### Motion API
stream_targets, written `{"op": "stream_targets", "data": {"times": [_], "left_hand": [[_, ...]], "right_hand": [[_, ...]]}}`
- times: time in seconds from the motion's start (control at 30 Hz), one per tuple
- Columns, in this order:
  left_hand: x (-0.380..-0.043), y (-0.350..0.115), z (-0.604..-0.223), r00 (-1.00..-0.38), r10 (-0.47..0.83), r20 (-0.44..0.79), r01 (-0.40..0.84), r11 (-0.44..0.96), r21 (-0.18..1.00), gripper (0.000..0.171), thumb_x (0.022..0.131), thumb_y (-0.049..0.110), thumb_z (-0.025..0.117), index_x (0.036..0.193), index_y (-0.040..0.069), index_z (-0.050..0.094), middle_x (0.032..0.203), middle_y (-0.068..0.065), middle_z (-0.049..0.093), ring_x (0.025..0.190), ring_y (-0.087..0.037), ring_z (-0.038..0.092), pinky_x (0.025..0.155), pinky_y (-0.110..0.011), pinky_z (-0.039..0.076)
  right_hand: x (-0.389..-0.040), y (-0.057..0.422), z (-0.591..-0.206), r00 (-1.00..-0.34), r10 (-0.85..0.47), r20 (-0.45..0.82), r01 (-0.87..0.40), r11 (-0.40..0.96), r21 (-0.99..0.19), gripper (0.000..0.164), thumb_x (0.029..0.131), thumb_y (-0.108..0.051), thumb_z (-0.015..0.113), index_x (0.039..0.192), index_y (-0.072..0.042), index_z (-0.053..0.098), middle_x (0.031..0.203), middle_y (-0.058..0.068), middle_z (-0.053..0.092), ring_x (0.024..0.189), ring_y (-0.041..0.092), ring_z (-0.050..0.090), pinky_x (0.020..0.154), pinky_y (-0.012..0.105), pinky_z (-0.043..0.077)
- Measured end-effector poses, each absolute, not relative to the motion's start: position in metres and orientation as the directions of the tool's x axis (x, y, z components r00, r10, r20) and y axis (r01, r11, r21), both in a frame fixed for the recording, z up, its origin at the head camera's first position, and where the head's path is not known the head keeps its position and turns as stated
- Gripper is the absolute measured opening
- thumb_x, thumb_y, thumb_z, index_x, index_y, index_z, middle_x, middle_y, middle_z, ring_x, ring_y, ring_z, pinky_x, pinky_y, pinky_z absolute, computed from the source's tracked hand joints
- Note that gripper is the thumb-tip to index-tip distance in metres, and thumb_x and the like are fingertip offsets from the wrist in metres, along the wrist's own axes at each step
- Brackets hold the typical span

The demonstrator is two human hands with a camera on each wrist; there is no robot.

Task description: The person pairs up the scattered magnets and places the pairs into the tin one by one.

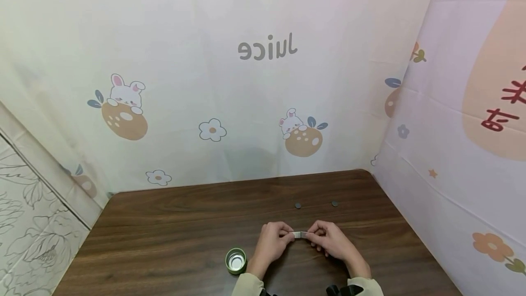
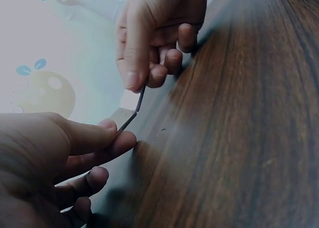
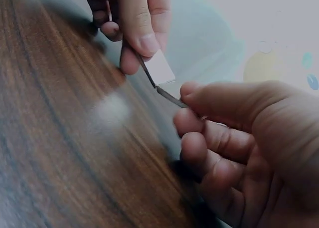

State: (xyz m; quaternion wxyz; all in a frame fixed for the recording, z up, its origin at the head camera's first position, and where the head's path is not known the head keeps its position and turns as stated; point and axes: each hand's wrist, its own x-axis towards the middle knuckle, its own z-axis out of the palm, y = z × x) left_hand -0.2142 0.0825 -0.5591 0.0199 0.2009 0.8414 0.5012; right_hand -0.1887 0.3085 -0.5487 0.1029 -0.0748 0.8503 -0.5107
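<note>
In the head view's lower middle, a small pale strip (image 1: 298, 235) is held between both hands, above the worktop (image 1: 164, 232). The left hand (image 1: 271, 242) pinches one end between thumb and fingers, and the right hand (image 1: 332, 241) pinches the other the same way. As for progress, the grip at each end looks settled, while the work on the strip itself seems only partway: both wrist views show its halves meeting at an angle, so it does not lie flat. Whether it is one bent piece or two pieces touching edge to edge, I cannot tell. Putting it down also remains undone. Counted out, there are two hands, one strip in two halves, two dark discs and one green tin. One disc (image 1: 297, 205) lies above the strip in the head view, the other disc (image 1: 334, 203) further right; the tin (image 1: 236, 262), its top uncovered, stands lower left of the strip, beside the left forearm.
</note>
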Motion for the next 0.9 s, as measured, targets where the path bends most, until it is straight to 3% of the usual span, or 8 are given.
{"op": "stream_targets", "data": {"times": [0.43,0.67,0.9], "left_hand": [[-0.2146,0.0813,-0.5596,-0.945,0.279,0.172,0.28,0.413,0.867,0.004,0.09,0.016,0.079,0.087,0.013,0.08,0.083,0.007,0.079,0.083,0.003,0.071,0.072,-0.019,0.053],[-0.2162,0.0751,-0.5561,-0.967,0.171,0.19,0.243,0.387,0.889,0.004,0.091,0.009,0.077,0.087,0.008,0.079,0.08,0.001,0.079,0.076,-0.003,0.073,0.066,-0.02,0.054],[-0.2144,0.0805,-0.5534,-0.946,0.294,0.133,0.231,0.329,0.916,0.005,0.091,0.013,0.078,0.09,0.008,0.08,0.084,0.002,0.08,0.08,-0.001,0.073,0.069,-0.02,0.054]], "right_hand": [[-0.1863,0.3065,-0.5459,-0.939,-0.333,-0.082,-0.073,0.428,-0.901,0.021,0.101,-0.023,0.067,0.096,-0.003,0.066,0.072,0.011,0.068,0.051,0.009,0.054,0.042,0.027,0.048],[-0.1855,0.3073,-0.5445,-0.928,-0.361,-0.094,-0.068,0.411,-0.909,0.02,0.1,-0.021,0.067,0.097,-0.002,0.068,0.077,0.013,0.071,0.056,0.009,0.057,0.045,0.026,0.048],[-0.1856,0.3064,-0.5468,-0.936,-0.324,-0.139,-0.014,0.427,-0.904,0.022,0.099,-0.026,0.07,0.095,-0.004,0.067,0.079,0.009,0.073,0.057,0.01,0.057,0.046,0.026,0.049]]}}
